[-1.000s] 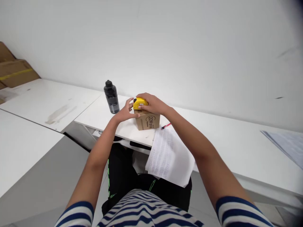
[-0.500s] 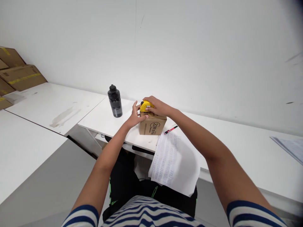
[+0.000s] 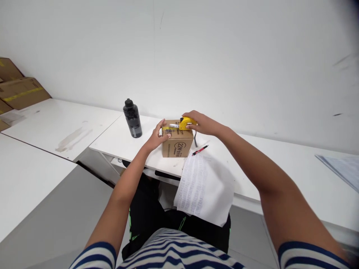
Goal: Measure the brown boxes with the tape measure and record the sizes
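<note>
A small brown cardboard box [image 3: 177,147] with dark printing stands upright on the white table. My left hand [image 3: 157,139] grips its left side, thumb on the near top edge and a finger at the far left corner; some fingers are hidden behind it. In my right hand [image 3: 198,122] is a yellow tape measure [image 3: 185,123], over the right part of the box top. A short length of its blade [image 3: 174,126] stretches left across the top toward my left hand. Whether the left fingers pinch the blade's end cannot be made out.
Left of the box stands a dark water bottle [image 3: 132,119]. A red and black pen [image 3: 200,150] lies above printed sheets [image 3: 204,190] that hang over the table's front edge. More papers [image 3: 340,168] lie far right. Larger taped cartons [image 3: 25,91] are stacked far left.
My right hand has moved right with the tape measure, and a stretch of blade now shows across the box top. My left hand stays at the box's left side. The view has shifted slightly.
</note>
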